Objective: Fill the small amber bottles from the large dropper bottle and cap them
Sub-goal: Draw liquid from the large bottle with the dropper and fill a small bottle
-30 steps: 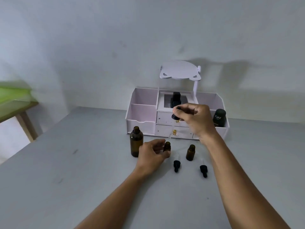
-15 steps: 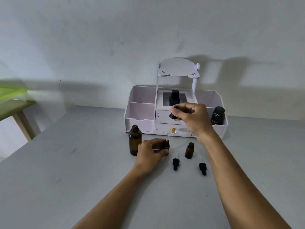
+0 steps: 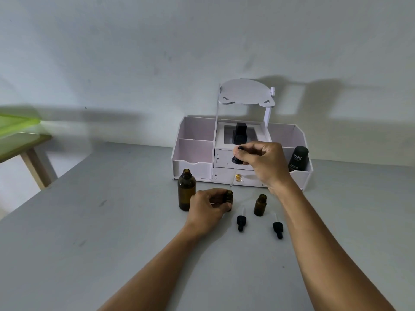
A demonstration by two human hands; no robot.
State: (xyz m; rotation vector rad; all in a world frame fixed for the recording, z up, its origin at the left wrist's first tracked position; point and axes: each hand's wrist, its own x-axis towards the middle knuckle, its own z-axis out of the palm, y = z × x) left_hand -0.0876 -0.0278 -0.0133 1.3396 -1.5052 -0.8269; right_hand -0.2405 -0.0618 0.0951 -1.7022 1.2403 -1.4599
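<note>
Large amber bottle (image 3: 186, 191) upright on grey table (image 3: 89, 232), uncapped, just left of left hand (image 3: 207, 208). Left hand curled around small amber bottle (image 3: 229, 196), steadying it on table. Directly above, glass pipette tip of big dropper (image 3: 237, 159), black bulb pinched between thumb and fingers of right hand (image 3: 261, 160). Farther right, second small bottle (image 3: 260, 205) open and upright; two small dropper caps (image 3: 241, 222) lying in front. Behind, white organizer (image 3: 195, 151) holding dark Kahf container (image 3: 298, 158).
</note>
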